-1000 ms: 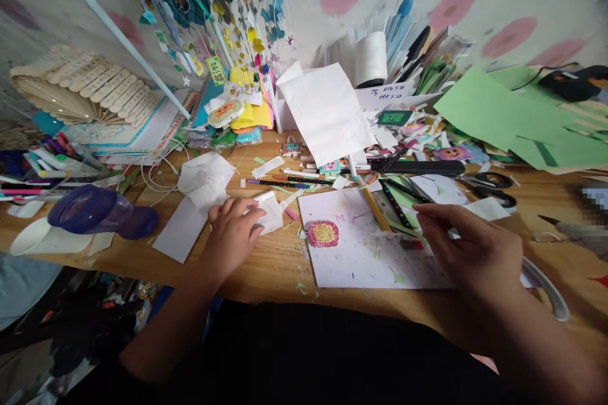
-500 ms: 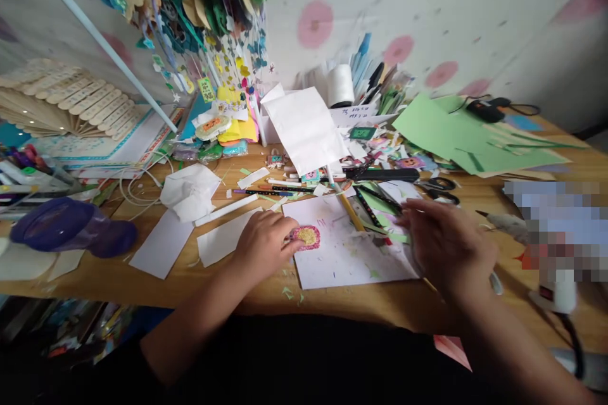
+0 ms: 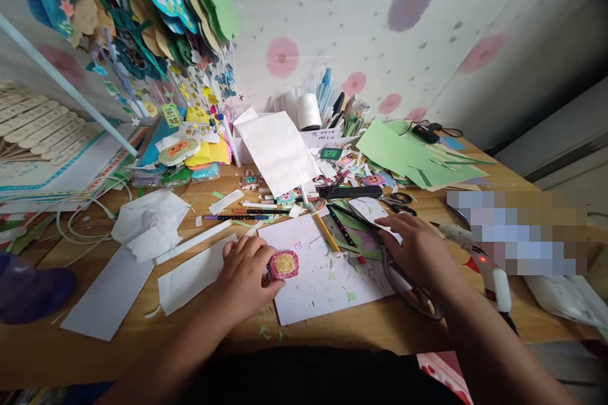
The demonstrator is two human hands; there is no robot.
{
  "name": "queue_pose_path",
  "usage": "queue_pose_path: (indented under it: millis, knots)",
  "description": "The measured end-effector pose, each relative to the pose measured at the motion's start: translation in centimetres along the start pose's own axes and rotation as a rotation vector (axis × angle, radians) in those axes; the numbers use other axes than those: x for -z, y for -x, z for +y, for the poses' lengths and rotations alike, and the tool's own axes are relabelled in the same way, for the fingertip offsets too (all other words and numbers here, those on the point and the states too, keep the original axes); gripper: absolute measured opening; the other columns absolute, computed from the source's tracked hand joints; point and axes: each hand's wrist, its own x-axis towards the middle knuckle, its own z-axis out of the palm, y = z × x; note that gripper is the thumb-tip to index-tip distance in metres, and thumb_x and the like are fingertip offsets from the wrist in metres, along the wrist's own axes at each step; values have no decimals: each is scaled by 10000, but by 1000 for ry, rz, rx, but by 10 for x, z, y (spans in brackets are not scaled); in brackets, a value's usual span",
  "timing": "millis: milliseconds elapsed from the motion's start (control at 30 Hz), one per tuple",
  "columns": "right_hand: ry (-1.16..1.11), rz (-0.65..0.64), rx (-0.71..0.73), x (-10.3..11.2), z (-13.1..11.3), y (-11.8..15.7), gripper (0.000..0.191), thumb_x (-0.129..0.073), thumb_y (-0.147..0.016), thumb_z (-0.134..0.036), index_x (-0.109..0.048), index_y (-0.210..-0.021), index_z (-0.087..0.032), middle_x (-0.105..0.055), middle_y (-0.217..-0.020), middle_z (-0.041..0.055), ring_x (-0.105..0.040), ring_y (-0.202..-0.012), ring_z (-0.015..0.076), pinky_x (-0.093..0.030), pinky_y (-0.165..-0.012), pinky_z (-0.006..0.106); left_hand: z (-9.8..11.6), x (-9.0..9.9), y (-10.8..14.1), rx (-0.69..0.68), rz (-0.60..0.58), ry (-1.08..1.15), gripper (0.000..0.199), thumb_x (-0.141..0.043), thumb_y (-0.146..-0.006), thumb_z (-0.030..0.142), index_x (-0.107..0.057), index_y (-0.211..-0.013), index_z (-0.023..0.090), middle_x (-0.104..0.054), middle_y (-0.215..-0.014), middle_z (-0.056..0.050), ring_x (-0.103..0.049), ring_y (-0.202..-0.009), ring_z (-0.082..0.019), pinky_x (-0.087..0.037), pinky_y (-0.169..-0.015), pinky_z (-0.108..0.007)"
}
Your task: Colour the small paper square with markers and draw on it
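Observation:
In my left hand (image 3: 249, 272), a small crocheted piece (image 3: 285, 264) with a yellow middle and pink border is pinched between thumb and fingers, over the left edge of a marked white sheet (image 3: 308, 304). My right hand (image 3: 415, 250) is at the sheet's right side, its fingers bent around part of a large pair of grey-handled scissors (image 3: 420, 304). The palm partly hides the handles. Dark pens and a yellow pencil (image 3: 325, 232) lie just left of it, among green paper scraps.
A glue gun (image 3: 494, 269) with a red light lies at the right. Black-handled scissors (image 3: 401, 202) and green paper (image 3: 403, 152) are behind my right hand. Crumpled tissue (image 3: 154, 228) and white paper strips lie left. Paper decorations (image 3: 175, 0) hang at upper left.
The view has shifted, so the desk appears further left and lower. My right hand has come down onto the scissors handles. My left hand still holds the crocheted piece, now seen more fully.

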Motion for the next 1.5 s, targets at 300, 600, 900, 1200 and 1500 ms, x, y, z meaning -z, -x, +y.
queue_pose_path:
  millis: [300, 600, 900, 1200, 1500]
  knots:
    - [78, -331, 44, 3, -24, -58, 269, -521, -849, -204, -680, -1064, -178, -704, -987, 128, -658, -925, 275, -481, -770, 346, -2, -7, 0, -9, 7, 47, 430, -810, -652, 339, -636, -1039, 269, -640, -1041, -47, -554, -1013, -303, -312, -841, -465]
    - [-245, -361, -119, 25, -7, -36, 275, -555, -810, -242, -691, -1045, -196, -706, -823, 54, -632, -680, 178, -459, -609, 279, -11, -4, 4, -117, 271, 212, 233, -670, -806, 259, -612, -1023, 198, -655, -957, -67, -599, -918, -261, -408, -807, -412]
    - [-1804, -258, -576, 17, -76, -17, 253, -822, -632, -317, -689, -814, -203, -652, -737, -3, -594, -576, 98, -497, -543, 225, 21, 29, 3, -85, 47, 559, 167, -590, -859, 261, -614, -1014, 203, -700, -911, -30, -649, -841, -175, -488, -763, -301]
    - [-1943, -299, -536, 1, -123, -25, 263, -843, -584, -233, -666, -774, -197, -668, -695, -25, -655, -578, 117, -555, -618, 263, 33, 29, -22, -73, 68, 513, 86, -640, -808, 167, -672, -882, 198, -695, -750, 7, -622, -673, -148, -447, -622, -249]
    - [-1797, -334, -502, -11, -124, -30, 213, -737, -716, -337, -664, -644, -150, -617, -440, 16, -531, -362, 115, -381, -346, 206, 18, 18, -24, -161, 162, 414, 67, -667, -810, 194, -669, -752, 161, -671, -680, -9, -605, -637, -144, -424, -602, -240]
